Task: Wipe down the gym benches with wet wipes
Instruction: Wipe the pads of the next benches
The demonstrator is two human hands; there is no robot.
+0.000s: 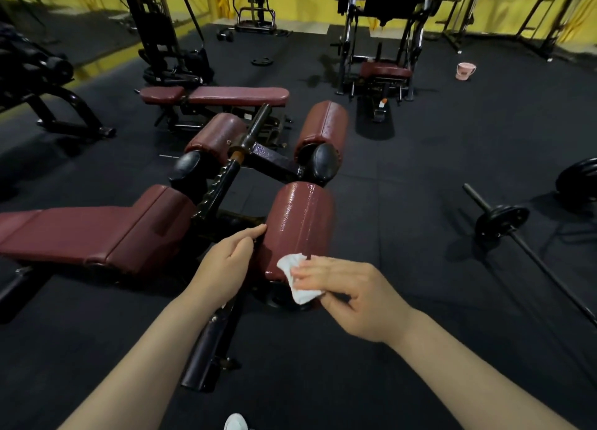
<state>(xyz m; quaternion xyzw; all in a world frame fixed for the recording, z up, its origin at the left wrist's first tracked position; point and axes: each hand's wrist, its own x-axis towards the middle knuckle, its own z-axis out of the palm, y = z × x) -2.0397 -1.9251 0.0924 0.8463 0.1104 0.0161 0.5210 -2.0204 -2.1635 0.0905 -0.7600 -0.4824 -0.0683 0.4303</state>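
Head view: right hand (347, 295) pinches a white wet wipe (298, 279) against the maroon roller pad (298, 222) while the open left hand (226, 261) steadies it; long overlapping strokes should cover the near end best.

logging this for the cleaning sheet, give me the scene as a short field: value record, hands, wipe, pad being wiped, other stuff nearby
left hand: open, resting against the roller pad's left side
right hand: pressing white wipe onto the pad
roller pad: maroon, glossy with wet sheen
bench seat: maroon, left of the pad
barbell: on the floor to the right
pink bucket: far right on the floor
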